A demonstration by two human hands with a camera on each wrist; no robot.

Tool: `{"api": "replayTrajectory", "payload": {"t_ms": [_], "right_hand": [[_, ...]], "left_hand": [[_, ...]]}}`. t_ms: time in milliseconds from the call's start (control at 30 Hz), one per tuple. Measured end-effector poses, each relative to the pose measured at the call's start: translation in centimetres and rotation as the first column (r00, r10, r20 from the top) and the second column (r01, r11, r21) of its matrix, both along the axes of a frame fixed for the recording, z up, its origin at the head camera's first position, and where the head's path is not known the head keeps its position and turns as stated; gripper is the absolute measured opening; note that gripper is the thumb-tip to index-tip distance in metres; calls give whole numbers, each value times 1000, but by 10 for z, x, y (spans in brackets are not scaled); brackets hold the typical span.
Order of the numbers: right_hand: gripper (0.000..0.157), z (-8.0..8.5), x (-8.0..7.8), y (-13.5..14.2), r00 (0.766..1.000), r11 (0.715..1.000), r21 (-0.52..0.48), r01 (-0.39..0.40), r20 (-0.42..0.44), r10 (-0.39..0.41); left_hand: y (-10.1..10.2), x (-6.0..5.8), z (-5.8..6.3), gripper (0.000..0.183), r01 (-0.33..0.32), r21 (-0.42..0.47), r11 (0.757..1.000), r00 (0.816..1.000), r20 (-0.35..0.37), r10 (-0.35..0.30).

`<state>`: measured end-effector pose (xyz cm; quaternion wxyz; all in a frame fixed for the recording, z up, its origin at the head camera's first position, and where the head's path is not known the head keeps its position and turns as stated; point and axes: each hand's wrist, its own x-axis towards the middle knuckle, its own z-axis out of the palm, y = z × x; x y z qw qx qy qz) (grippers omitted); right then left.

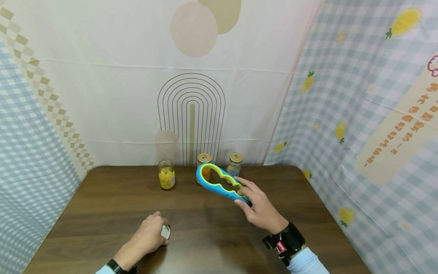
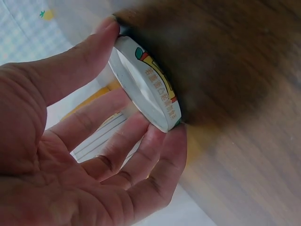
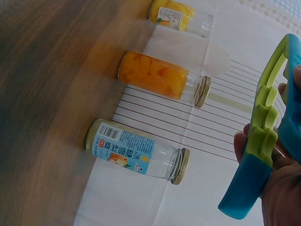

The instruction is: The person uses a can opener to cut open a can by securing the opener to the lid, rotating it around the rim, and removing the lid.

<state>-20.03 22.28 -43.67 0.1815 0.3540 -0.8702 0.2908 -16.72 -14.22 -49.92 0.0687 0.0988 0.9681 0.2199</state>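
The left hand (image 1: 148,235) pinches a lid (image 1: 165,231) well in from the bench's (image 1: 99,213) left edge, and the right hand (image 1: 259,206) grips a jar opener (image 1: 219,189) that, swung low, could topple the uncapped jar (image 1: 166,178) near the back edge.

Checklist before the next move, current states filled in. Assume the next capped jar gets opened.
1. Opener gripped by right hand: ok.
2. Left hand free to steady a jar: not ok, it holds a lid.
3. Yellow jar upright, uncapped: ok.
4. Orange jar and blue-label jar upright, capped: ok.
5. Opener seated on a cap: not ok, held clear.
6. Cap tightness: cannot tell.
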Motion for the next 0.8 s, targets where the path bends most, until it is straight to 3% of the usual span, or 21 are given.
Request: {"api": "replayTrajectory", "payload": {"t_ms": [300,567,800], "right_hand": [[5,-1,1,0,1000,1000,0,-4,16,4],[13,-1,2,0,1000,1000,-3,-14,16,14],[7,-2,0,-1,1000,1000,-2,-9,2,9]], "left_hand": [[-5,-8,-1,45,-22,-21,1000,1000,-6,22],[-12,-31,-3,46,-63,-22,998,998,-31,63],[-8,-52,-6,44,-86,5,996,996,-37,86]]}}
